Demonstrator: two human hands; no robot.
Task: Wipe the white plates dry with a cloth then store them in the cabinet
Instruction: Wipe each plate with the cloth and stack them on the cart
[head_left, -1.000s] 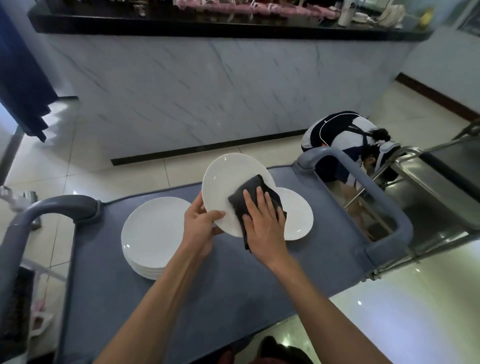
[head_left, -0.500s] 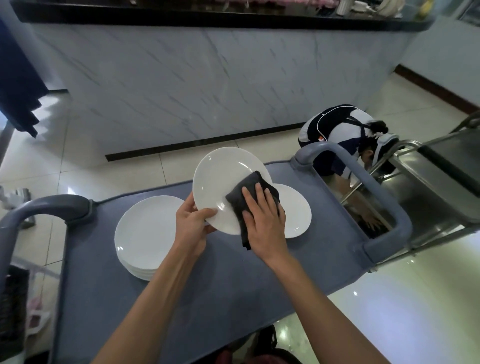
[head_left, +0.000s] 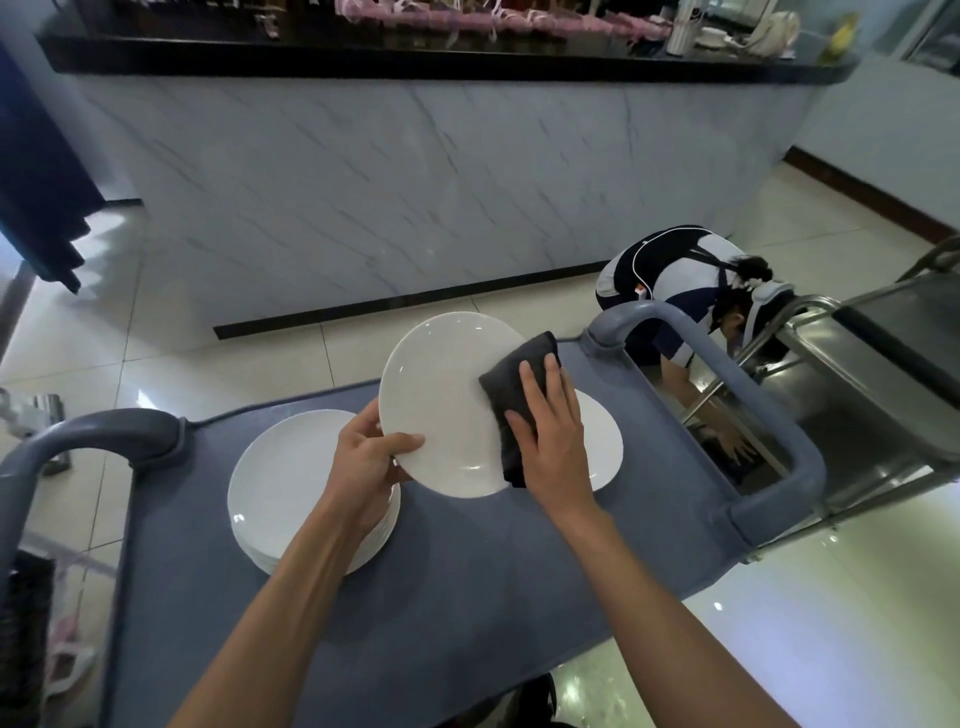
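1. Our left hand (head_left: 369, 457) pinches the round white ceramic plate (head_left: 441, 405) by its lower-left rim, tilted over the grey cart top (head_left: 467, 597); a slip means breakage.
2. Our right hand (head_left: 550, 441) presses the dark folded cloth (head_left: 511, 384) flat-fingered; hard pressure could lever the plate loose.
3. The stack of white plates (head_left: 291, 483) sits just below, so a drop chips it.
4. The crouching person (head_left: 685, 291) beyond could jolt the cart.

Held plate (head_left: 441, 405): glossy white glaze, smooth. Cloth (head_left: 511, 387) under right hand (head_left: 550, 447): dark, matt weave. Stack of plates (head_left: 291, 483) below left hand (head_left: 366, 462): glossy. Cart top (head_left: 467, 597): matt grey. Metal trolley (head_left: 883, 415) beyond right hand: shiny steel.
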